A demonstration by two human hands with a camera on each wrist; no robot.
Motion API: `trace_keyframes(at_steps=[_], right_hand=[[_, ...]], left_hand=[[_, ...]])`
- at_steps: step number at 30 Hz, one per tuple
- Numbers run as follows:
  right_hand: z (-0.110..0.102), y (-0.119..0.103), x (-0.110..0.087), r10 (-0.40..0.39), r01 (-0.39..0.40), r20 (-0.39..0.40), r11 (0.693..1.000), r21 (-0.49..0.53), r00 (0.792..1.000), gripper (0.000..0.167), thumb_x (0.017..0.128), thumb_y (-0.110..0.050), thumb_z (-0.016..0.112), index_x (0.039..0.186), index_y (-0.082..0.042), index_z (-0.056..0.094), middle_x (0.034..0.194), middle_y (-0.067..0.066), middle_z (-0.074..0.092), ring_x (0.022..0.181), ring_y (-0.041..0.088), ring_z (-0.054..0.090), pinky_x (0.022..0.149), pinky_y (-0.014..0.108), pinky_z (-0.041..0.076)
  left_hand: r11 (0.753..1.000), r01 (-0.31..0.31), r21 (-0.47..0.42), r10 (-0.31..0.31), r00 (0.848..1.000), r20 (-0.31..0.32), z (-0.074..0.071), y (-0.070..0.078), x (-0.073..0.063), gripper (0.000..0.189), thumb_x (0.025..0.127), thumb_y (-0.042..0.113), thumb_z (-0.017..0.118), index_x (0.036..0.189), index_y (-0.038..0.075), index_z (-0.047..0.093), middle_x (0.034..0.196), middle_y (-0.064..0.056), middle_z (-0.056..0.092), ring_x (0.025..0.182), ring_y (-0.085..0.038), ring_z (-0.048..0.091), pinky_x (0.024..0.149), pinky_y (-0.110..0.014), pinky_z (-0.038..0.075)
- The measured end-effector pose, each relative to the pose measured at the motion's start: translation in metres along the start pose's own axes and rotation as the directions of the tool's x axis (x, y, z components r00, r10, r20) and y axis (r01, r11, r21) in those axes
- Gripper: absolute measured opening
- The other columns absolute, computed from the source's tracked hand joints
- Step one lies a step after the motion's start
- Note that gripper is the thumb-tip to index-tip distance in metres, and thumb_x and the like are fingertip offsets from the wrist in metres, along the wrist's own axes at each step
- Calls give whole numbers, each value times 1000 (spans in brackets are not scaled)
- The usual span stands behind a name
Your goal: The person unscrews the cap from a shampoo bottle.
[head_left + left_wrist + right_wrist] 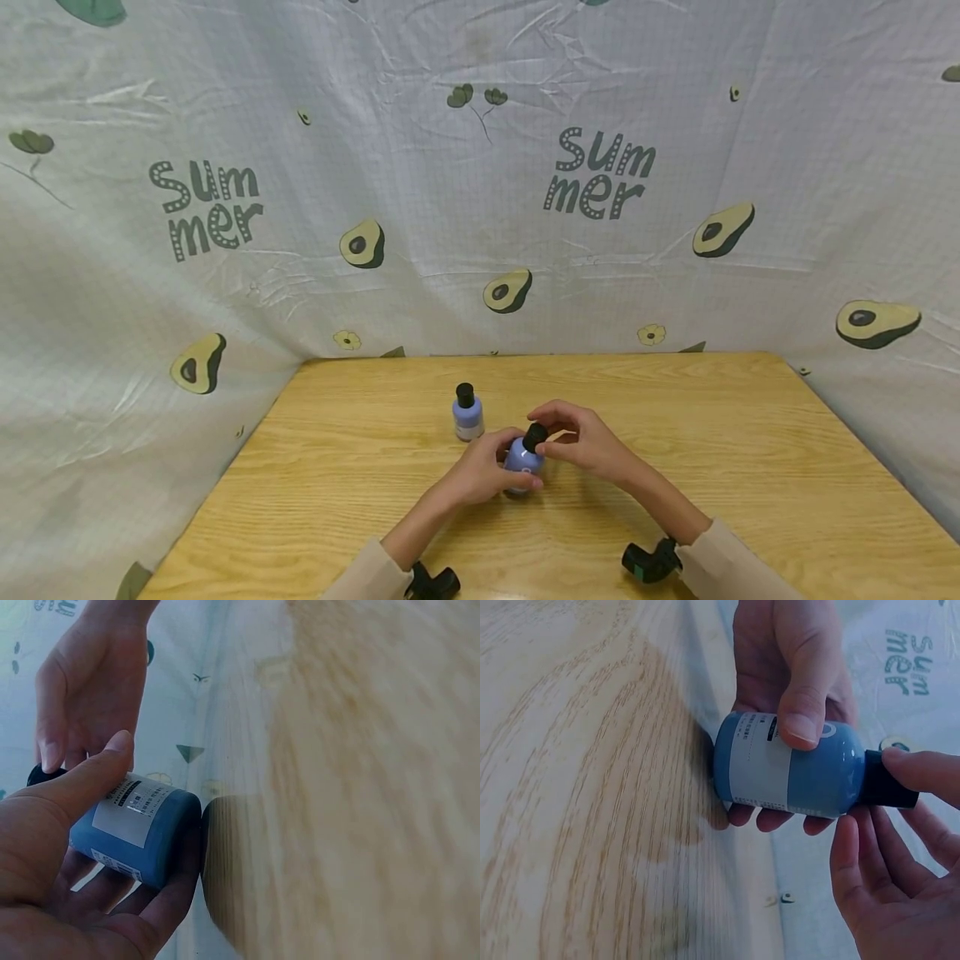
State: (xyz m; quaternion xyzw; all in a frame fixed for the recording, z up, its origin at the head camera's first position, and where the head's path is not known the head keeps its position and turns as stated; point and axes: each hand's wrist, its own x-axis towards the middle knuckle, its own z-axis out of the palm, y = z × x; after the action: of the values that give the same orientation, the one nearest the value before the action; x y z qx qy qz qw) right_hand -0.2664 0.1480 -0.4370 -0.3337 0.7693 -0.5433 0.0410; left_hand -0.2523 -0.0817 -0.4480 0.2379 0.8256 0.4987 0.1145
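Observation:
A small blue bottle [523, 457] with a white printed label is held close over the wooden table, its top leaning to the right. Fingers and thumb of my left hand [483, 468] grip it round the body. With thumb and fingers, my right hand [588, 440] pinches the black cap [891, 781]. The cap sits on the bottle's neck in the right wrist view. In the left wrist view, the bottle [161, 832] shows its label and base, while the left thumb partly covers the label. Just behind the left hand, a second blue bottle [468, 419] with a black cap stands upright.
The wooden table [337, 492] spreads around both hands. A white cloth [420, 167] printed with avocados and lettering hangs along the back and sides. Black wrist devices are strapped at both sleeves, the right one [651, 560] low over the table.

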Motion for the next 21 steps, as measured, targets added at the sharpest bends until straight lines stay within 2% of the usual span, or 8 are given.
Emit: trace_keyframes(at_steps=[5, 10, 14, 21], right_hand=[[1, -2, -1, 25, -25, -9, 1000, 9, 1000, 40, 96, -16, 75, 131, -1, 62, 122, 20, 65, 106, 9, 64, 91, 24, 56], [2, 0, 0, 27, -27, -12, 1000, 16, 1000, 38, 96, -15, 75, 127, 4, 63, 121, 20, 65, 105, 11, 64, 92, 25, 56], [1, 0, 0, 35, -35, 4, 999, 25, 999, 40, 96, -14, 74, 128, 8, 63, 123, 22, 65, 106, 11, 65, 92, 25, 55], [-2, -1, 0, 33, -35, 39, 999, 35, 999, 40, 98, -12, 72, 133, 6, 62, 127, 24, 65, 109, 13, 64, 93, 23, 55]], left_hand=[[1000, -4, 0, 4, 1000, 2, 1, 0, 1, 46, 87, 23, 86, 128, 14, 67, 123, -4, 70, 108, -15, 67, 90, -35, 55], [1000, -7, -5, 7, 1000, 3, 1, 0, 1, 47, 87, 22, 85, 130, 15, 66, 124, -5, 70, 107, -15, 68, 89, -33, 55], [1000, -8, -4, 8, 1000, 9, 0, 0, 1, 48, 88, 23, 85, 131, 15, 66, 126, -5, 70, 108, -16, 67, 90, -34, 55], [1000, -4, -2, 5, 1000, 10, -1, 1, -1, 51, 88, 23, 85, 134, 14, 65, 128, -5, 69, 111, -18, 67, 91, -37, 56]])
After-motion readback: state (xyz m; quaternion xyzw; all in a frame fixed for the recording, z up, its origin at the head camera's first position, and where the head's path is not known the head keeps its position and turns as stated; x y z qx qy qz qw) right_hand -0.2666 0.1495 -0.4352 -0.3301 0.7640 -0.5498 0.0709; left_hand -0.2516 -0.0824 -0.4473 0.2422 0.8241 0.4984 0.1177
